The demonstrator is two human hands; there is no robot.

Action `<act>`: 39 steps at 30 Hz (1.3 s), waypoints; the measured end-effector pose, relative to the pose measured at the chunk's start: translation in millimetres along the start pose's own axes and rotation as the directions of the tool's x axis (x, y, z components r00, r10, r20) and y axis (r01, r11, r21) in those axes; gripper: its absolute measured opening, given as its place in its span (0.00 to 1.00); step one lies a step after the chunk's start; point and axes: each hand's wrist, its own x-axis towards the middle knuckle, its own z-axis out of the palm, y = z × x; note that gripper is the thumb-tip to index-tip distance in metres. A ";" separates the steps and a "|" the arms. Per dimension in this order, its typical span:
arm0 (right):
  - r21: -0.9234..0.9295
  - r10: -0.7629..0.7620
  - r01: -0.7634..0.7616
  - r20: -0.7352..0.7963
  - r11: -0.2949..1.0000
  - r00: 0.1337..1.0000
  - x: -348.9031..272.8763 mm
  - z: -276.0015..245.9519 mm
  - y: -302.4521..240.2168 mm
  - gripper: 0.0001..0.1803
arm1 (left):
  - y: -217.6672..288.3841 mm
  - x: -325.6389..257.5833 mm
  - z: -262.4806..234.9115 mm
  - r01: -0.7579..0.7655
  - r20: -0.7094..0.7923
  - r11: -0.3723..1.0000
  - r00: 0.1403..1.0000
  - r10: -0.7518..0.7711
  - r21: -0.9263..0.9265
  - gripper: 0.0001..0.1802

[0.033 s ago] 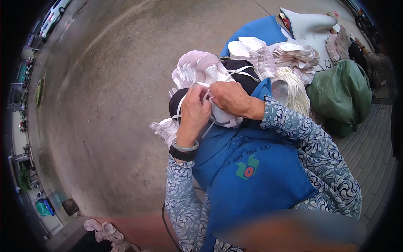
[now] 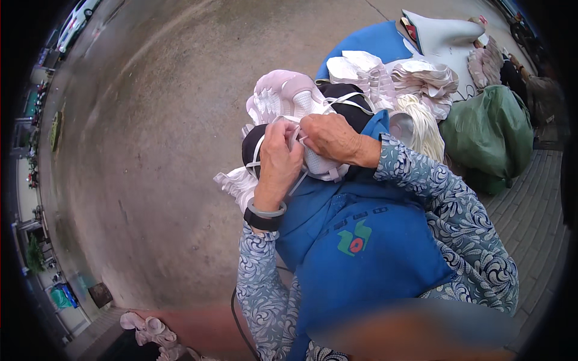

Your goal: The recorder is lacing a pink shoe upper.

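Observation:
My left hand (image 2: 280, 159) and my right hand (image 2: 328, 137) meet over a pale shoe upper with white mesh (image 2: 322, 167), and both pinch it at its top edge. It rests on my lap over a blue apron (image 2: 361, 253). Just behind the hands lie a pink-white shoe upper (image 2: 283, 93) and a black upper with white straps (image 2: 344, 99). A dark band (image 2: 264, 218) circles my left wrist. Patterned blue-white sleeves cover both forearms.
Stacks of pale uppers (image 2: 424, 81) and a bundle of cream cords (image 2: 421, 126) sit beyond my right arm. A blue tub (image 2: 373, 42) and a green sack (image 2: 487, 135) stand behind. Concrete ground (image 2: 150, 150) lies left, brick paving (image 2: 533, 222) right. Pink pieces (image 2: 147, 330) lie at lower left.

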 end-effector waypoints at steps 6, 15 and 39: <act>0.582 -0.248 0.011 0.330 0.813 0.911 -43.1 -57.0 -10.0 0.12 | 36.8 -54.2 5.2 -0.148 -0.026 0.950 0.987 0.162 0.273 0.25; 0.044 0.099 -0.097 -0.056 0.994 0.994 -22.1 -6.5 0.5 0.17 | 19.2 -73.2 45.9 -0.207 0.036 0.943 0.978 0.205 0.260 0.47; 0.274 0.008 -0.026 0.067 0.961 0.998 -19.4 -43.0 11.6 0.10 | 48.7 -101.4 21.0 -0.121 0.148 0.955 0.975 0.166 -0.270 0.04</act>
